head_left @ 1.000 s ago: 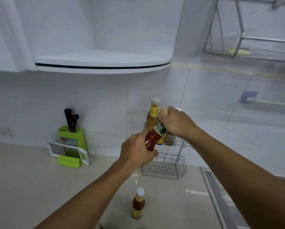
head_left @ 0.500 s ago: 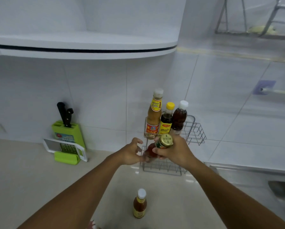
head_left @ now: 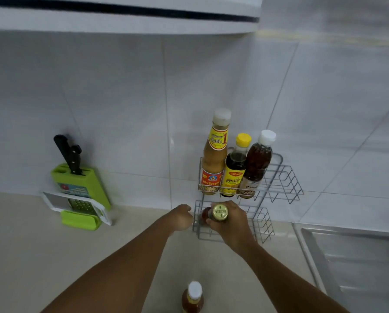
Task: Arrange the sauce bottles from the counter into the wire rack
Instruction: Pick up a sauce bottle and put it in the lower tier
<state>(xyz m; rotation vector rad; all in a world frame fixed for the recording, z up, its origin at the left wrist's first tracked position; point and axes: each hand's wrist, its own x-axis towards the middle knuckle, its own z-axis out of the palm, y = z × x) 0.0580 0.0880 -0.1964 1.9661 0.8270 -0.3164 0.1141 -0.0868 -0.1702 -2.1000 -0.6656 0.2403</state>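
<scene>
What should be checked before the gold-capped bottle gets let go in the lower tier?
1. Grip: right hand wraps the gold-capped bottle at the neck. Ok.
2. Bottle over the lower tier of the wire rack: cap sits inside its left end. Ok.
3. Bottle base seated on the wires: hidden by the hand. Cannot tell.
4. Left hand at the rack's left edge; contact with the wire unclear. Cannot tell.
5. Upper tier: three bottles upright at its left, room at right. Ok.
6. Counter cleared: white-capped bottle remains on it. Not ok.
</scene>
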